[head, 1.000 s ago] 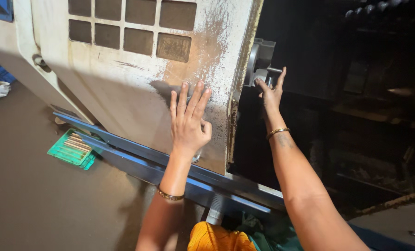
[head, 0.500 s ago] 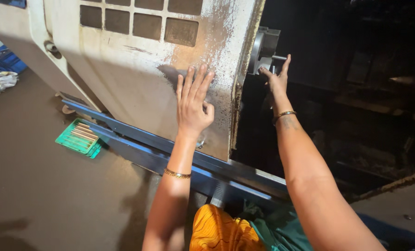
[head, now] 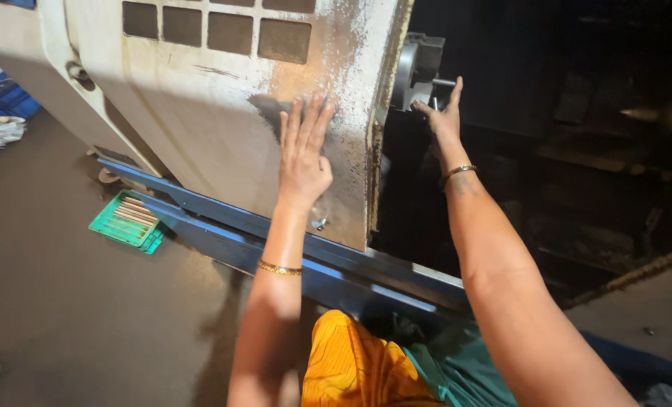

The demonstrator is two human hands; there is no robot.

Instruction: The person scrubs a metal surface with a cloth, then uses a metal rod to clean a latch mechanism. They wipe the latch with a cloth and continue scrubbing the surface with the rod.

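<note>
Bare arms, a gold bangle [head: 279, 268] on each wrist, over orange and green clothing [head: 381, 369].

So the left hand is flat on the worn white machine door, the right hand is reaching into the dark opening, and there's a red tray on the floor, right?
Not quite: the tray on the floor is green, not red, as the head view shows. The rest holds: the left hand lies flat on the worn white machine door, and the right hand reaches into the dark opening.

Sunlit brown floor [head: 65, 316], green tray [head: 125, 221], dark interior beyond.
</note>
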